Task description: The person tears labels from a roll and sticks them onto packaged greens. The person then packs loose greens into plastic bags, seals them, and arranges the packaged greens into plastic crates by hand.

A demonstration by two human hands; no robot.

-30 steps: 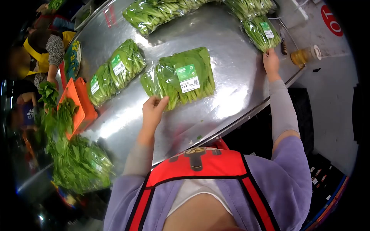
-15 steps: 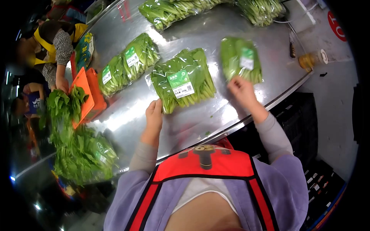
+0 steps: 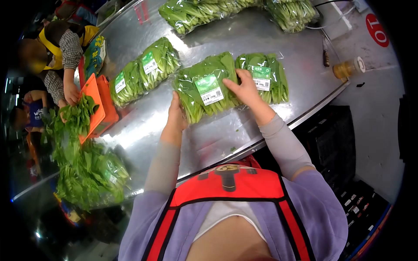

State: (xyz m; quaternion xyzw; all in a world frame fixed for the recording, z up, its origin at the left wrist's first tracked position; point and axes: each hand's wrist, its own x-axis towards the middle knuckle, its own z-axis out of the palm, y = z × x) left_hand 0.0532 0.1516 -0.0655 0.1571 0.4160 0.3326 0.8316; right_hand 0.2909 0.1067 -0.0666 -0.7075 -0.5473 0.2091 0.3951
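Observation:
A clear bag of leafy greens (image 3: pixel 191 81) with a green-and-white label lies in front of me, between my two hands. My left hand (image 3: pixel 176 115) holds its lower left edge, thumb up along the side and the other fingers partly hidden by the bag. My right hand (image 3: pixel 248 90) grips the right side, its thumb on the plastic near the label. Close against that hand on the right lies a second labelled bag of greens (image 3: pixel 278 82), partly covered by my fingers. Two more bagged bunches (image 3: pixel 162 56) rest to the left.
The metal table (image 3: pixel 209 150) slopes across the view. More bagged greens (image 3: pixel 200 15) lie at its far side. Leftward, a co-worker's hands hold loose greens (image 3: pixel 80 114) by an orange scale (image 3: pixel 106 100). A knife (image 3: pixel 325 57) and a tape roll (image 3: pixel 346 68) lie at right.
The right-hand bag has moved left and now lies beside the middle bag. My right hand has shifted left from it onto the middle bag's side; my left hand has moved slightly up.

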